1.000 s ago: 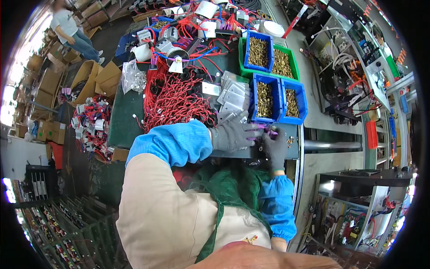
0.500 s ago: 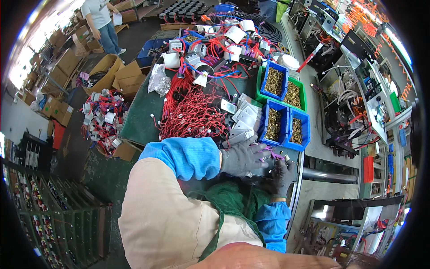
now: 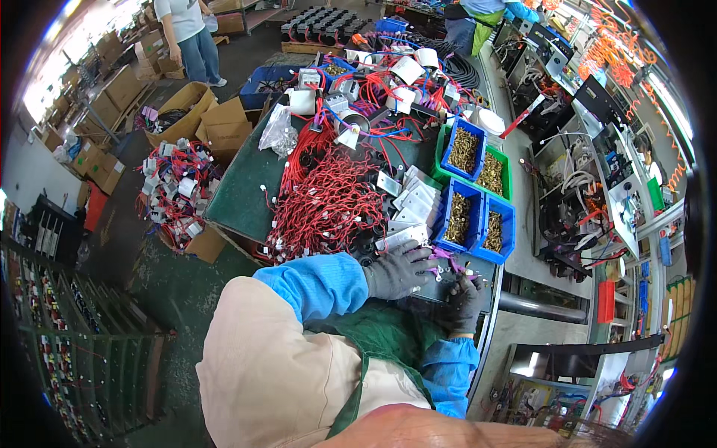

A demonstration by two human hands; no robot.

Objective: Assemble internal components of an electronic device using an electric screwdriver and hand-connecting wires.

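Observation:
My left hand, in a grey glove, reaches rightward over the bench's near edge. Its fingers are stretched out beside a small bunch of purple wires with pale ends. Just right of those wires is my right hand, also gloved. Its fingers are bent and close together at the loose ends, and whatever is between them is too small to make out. Beyond my left hand lie overlapping pale flat plates. A large heap of red wires with white connectors spreads to the left of the plates.
Blue bins and a green bin hold brass-coloured small parts, right of the plates. Farther back are tangled wired assemblies and a plastic bag. A full carton stands left of the bench. Other people stand farther off.
The view has shifted, so the bench contents sit slightly lower in the picture. My hands stay close together by the purple wires; my right fingers look more bent inward.

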